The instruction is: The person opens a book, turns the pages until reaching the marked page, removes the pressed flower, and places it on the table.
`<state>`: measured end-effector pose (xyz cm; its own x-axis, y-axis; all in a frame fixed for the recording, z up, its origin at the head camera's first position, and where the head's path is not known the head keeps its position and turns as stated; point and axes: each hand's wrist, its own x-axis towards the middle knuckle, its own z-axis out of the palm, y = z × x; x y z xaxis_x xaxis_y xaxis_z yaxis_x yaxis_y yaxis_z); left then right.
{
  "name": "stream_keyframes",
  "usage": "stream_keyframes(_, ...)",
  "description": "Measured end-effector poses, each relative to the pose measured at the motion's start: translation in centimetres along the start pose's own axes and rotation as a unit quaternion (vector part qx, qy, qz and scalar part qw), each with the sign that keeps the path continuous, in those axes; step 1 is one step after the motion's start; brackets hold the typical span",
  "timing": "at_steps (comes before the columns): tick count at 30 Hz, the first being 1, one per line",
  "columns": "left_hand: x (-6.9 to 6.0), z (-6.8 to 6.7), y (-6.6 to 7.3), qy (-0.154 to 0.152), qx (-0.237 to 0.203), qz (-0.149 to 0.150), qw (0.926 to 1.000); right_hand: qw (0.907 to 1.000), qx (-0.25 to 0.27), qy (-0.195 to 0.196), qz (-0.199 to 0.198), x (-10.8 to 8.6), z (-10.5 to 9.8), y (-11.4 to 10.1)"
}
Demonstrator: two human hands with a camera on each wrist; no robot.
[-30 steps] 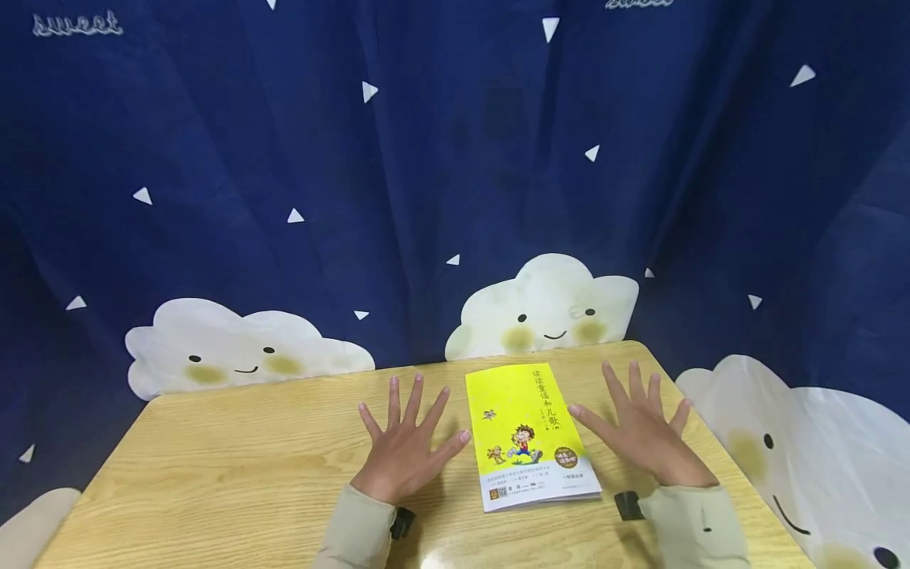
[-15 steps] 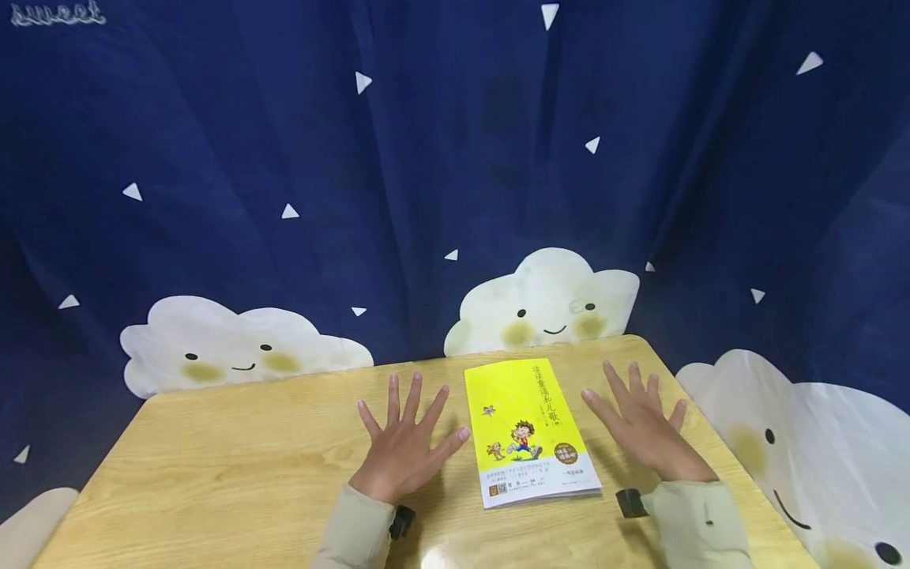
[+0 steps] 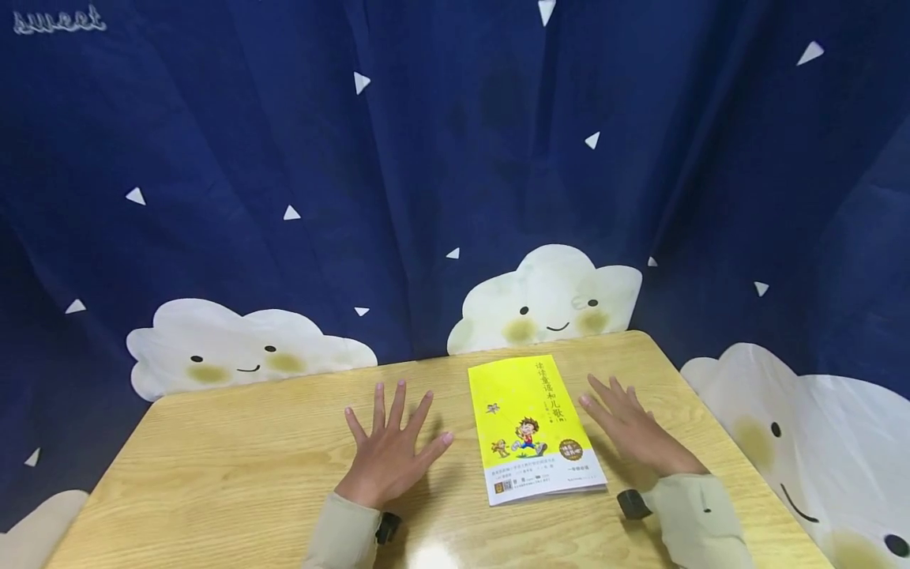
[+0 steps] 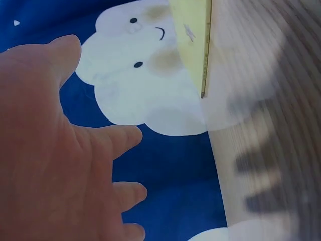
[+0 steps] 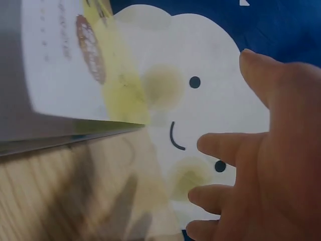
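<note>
The booklet (image 3: pixel 512 387) is paper, the table (image 3: pixel 235 466) glossy wood.

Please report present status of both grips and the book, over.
Left grip open, holding nothing; right grip the same. Yellow book on the table, between them. No obstacle seen between grips and book.

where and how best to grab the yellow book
Probably pinch the yellow book by its near right corner, coming from the right with the right hand: in the right wrist view the cover stands raised there, leaving a lip to catch.
</note>
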<state>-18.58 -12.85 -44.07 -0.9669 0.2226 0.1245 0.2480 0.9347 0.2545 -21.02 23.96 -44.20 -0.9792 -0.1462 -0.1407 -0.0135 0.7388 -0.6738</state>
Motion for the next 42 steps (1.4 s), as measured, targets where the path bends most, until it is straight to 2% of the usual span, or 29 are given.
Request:
stream_keyframes(4, -0.3, -0.2, -0.3, 0.009, -0.002, 0.0, 1.0, 0.9997, 0.009, -0.019, 0.01, 0.3, 0.4, 0.4)
stream_keyframes(9, -0.7, -0.6, -0.7, -0.003, -0.011, -0.013, 0.9999, 0.9992, 0.001, -0.037, 0.016, 0.6, 1.0, 0.7)
stream_keyframes(12, -0.8, -0.7, -1.0, -0.008, -0.012, -0.018, 0.9997, 0.9992, -0.025, -0.032, 0.005, 0.6, 1.3, 0.8)
stream_keyframes(17, -0.7, -0.8, -1.2, -0.019, -0.015, -0.02, 0.9995, 0.996, -0.078, -0.01, -0.043, 0.5, 1.3, 1.0)
stream_keyframes(21, -0.5, -0.6, -1.2, -0.012, -0.014, -0.016, 0.9997, 0.9945, -0.093, -0.004, -0.046, 0.6, 1.4, 1.2)
stream_keyframes(27, -0.4, -0.5, -1.4, -0.014, -0.013, -0.016, 0.9997, 0.9959, -0.087, -0.006, -0.023, 0.7, 1.4, 1.3)
stream_keyframes(30, -0.4, -0.6, -1.4, -0.016, -0.014, -0.018, 0.9996, 0.9964, -0.08, -0.004, -0.027, 0.6, 1.1, 1.0)
stream_keyframes(35, -0.2, -0.6, -1.6, -0.011, -0.009, -0.016, 0.9998, 0.9967, -0.069, 0.008, -0.042, 0.3, 0.6, 0.3)
stream_keyframes(42, -0.3, -0.8, -1.7, -0.01, -0.011, -0.025, 0.9996, 0.9957, -0.032, 0.022, -0.084, -0.3, 0.0, -1.1)
